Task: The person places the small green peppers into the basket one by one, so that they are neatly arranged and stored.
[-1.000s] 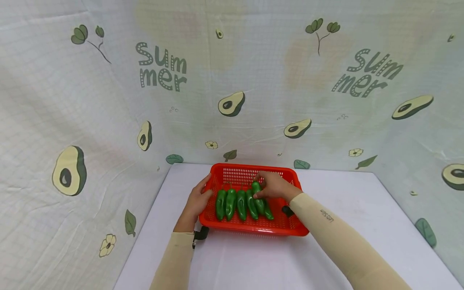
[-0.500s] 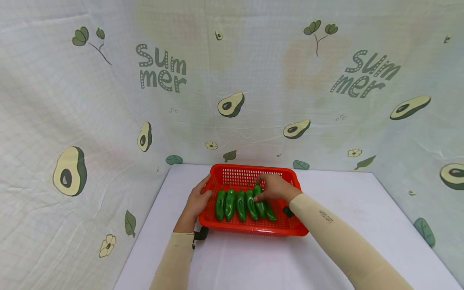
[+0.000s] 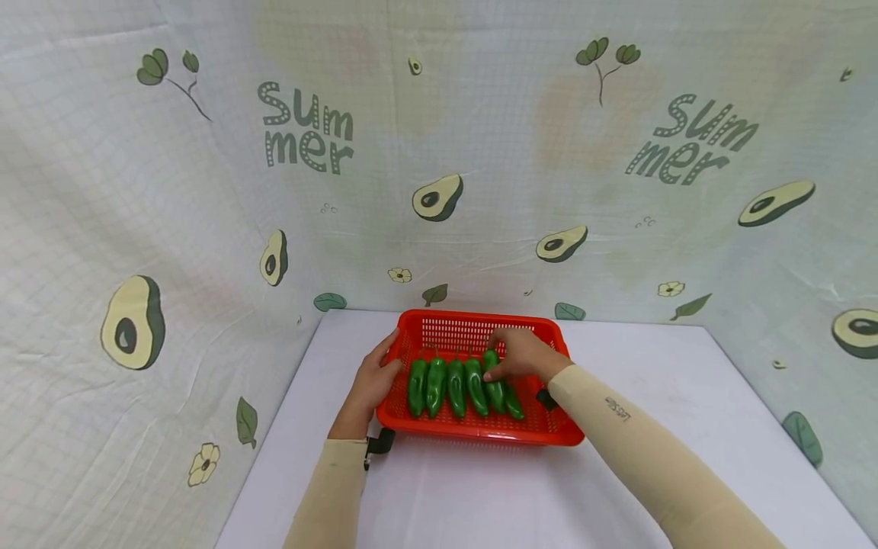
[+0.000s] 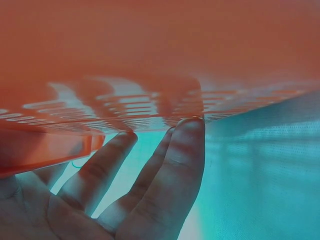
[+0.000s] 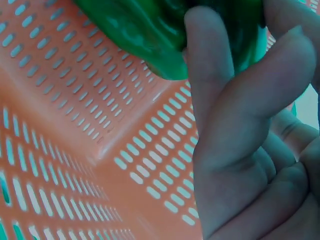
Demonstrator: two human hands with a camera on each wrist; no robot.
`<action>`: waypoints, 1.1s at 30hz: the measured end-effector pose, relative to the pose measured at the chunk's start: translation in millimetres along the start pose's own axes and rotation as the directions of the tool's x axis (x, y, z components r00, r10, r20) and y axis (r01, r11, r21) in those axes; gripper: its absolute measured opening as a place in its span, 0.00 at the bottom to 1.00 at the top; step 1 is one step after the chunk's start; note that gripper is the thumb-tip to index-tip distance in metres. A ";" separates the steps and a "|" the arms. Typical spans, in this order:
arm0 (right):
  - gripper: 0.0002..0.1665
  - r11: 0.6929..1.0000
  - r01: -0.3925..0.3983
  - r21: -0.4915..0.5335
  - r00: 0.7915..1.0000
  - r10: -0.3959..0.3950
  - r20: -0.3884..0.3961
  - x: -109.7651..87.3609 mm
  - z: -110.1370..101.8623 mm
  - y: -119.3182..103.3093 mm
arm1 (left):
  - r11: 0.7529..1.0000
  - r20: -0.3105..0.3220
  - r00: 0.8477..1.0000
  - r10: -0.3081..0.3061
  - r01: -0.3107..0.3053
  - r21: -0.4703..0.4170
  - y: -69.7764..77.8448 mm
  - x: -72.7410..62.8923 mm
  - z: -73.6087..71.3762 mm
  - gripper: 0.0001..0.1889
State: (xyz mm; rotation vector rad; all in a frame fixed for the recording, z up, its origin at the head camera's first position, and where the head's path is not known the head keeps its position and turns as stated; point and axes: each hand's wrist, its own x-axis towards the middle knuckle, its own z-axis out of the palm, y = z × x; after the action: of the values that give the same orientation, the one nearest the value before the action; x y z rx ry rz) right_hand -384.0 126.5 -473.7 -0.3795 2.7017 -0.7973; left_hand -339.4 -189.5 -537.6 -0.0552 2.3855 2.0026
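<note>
Several glossy green peppers [image 3: 456, 387] lie side by side in a red plastic basket [image 3: 473, 436] with slotted walls. At the basket's left side, my left hand [image 3: 373, 381] holds the rim, thumb on top. In the left wrist view, its fingers [image 4: 185, 150] reach up against the outside of the basket. My right hand [image 3: 521, 357] is inside the basket and pinches the upper part of a green pepper [image 3: 495, 393] towards the right of the row. Another pepper [image 3: 513, 406] lies partly hidden beneath or beside it. The right wrist view shows peppers [image 5: 145, 30] close to the thumb and fingers.
The basket stands on a white table [image 3: 453, 496]. A pale cloth [image 3: 494, 152] printed with avocados and lettering hangs behind and at both sides. Dark straps [image 3: 380, 442] sit at the wrists. The basket's right part shows bare slotted floor.
My right hand has shifted the held pepper slightly right and lower, from leaning on the row to lying more in line with it. The left hand and basket have stayed still.
</note>
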 end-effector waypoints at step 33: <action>0.32 0.989 -0.110 0.100 0.993 0.105 0.057 2.0 7.7 1.4 | 1.000 0.002 1.000 0.002 -0.002 0.024 0.3 0.6 -0.2 0.36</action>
State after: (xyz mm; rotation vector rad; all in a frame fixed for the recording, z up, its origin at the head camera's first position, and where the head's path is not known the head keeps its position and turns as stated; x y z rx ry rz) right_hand -383.3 123.3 -481.1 -0.2252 2.5963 -0.8784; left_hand -339.9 -189.6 -537.2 -0.0505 2.4095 1.9734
